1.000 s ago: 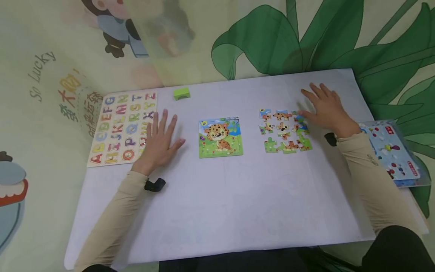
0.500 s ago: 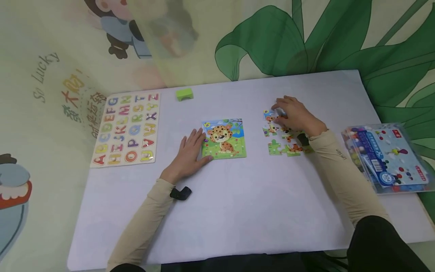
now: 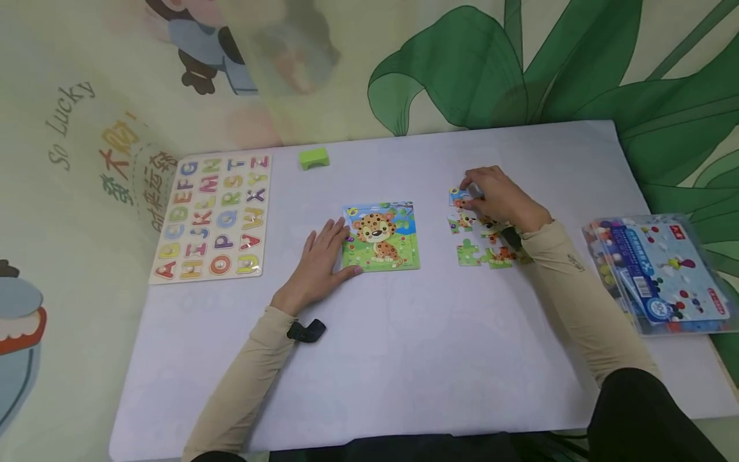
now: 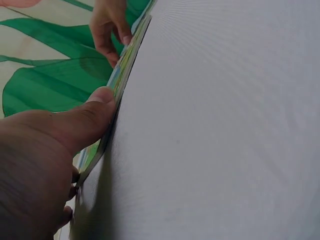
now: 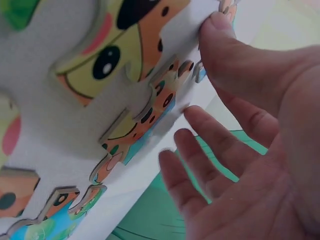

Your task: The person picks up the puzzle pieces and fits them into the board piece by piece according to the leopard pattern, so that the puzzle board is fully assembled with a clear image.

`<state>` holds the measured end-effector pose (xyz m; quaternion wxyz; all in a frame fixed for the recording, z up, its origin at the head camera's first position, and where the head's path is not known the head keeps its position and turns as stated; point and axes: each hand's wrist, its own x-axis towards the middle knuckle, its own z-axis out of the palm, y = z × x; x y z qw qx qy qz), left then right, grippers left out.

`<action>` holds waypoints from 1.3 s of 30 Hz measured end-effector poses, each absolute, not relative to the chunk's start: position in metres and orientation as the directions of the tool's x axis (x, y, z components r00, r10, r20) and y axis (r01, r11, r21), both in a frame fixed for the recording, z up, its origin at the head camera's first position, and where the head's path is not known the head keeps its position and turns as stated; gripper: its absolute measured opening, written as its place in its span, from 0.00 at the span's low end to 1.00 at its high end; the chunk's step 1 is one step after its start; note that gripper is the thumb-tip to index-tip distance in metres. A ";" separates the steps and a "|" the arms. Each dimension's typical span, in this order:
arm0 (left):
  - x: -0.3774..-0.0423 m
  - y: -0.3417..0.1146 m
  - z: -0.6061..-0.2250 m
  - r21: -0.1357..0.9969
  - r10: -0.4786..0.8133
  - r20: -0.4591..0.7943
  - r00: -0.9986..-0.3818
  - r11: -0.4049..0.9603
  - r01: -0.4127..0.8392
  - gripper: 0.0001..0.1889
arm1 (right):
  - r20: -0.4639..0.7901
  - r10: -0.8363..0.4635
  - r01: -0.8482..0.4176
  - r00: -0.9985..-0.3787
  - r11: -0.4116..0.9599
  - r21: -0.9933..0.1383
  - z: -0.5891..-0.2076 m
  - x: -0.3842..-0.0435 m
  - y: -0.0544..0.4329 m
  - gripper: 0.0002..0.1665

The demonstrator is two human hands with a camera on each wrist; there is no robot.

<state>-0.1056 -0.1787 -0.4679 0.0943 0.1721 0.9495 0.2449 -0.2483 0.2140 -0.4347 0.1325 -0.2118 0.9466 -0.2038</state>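
A leopard picture puzzle board (image 3: 383, 240) lies flat at the table's middle. My left hand (image 3: 314, 269) rests at its left side, fingers extended, the thumb touching its lower edge; the left wrist view shows that thumb (image 4: 97, 107) against the board's edge (image 4: 132, 60). To the right lie several loose leopard jigsaw pieces (image 3: 469, 252), spaced apart in rows. My right hand (image 3: 505, 196) is over their upper part, thumb and index finger pinching a corner piece (image 3: 456, 194) at the upper left. In the right wrist view, the thumb (image 5: 217, 25) meets that piece, while the other fingers are extended.
An alphabet board (image 3: 213, 218) lies at the table's left, with a green arch block (image 3: 314, 158) near the back edge. A clear plastic case (image 3: 664, 276) with a blue printed sheet sits at the right edge. A patterned wall (image 3: 323, 122) borders the back.
My left hand moved right from beside the alphabet board to the puzzle board. My right hand moved left and down onto the loose pieces, and its fingers closed on a corner piece.
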 end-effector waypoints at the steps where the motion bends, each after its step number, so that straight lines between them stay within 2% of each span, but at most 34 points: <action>1: -0.106 -0.179 -0.468 0.498 0.372 -0.094 -0.923 0.821 0.280 0.43 | -0.161 -0.453 -0.346 -0.877 0.828 -0.441 -0.435 -0.248 0.213 0.21; 10: -0.105 -0.180 -0.469 0.501 0.370 -0.074 -0.926 0.817 0.286 0.45 | -0.099 -0.462 -0.385 -0.882 0.824 -0.415 -0.435 -0.246 0.210 0.21; 18: -0.105 -0.180 -0.473 0.492 0.370 -0.071 -0.926 0.821 0.290 0.45 | -0.117 -0.492 -0.406 -0.863 0.811 -0.421 -0.436 -0.248 0.211 0.24; 32: -0.106 -0.182 -0.476 0.489 0.368 -0.062 -0.928 0.821 0.293 0.46 | -0.139 -0.487 -0.368 -0.862 0.792 -0.487 -0.431 -0.248 0.206 0.25; 39: -0.105 -0.183 -0.476 0.488 0.373 -0.048 -0.927 0.818 0.304 0.45 | -0.095 -0.509 -0.380 -0.856 0.742 -0.553 -0.424 -0.247 0.185 0.26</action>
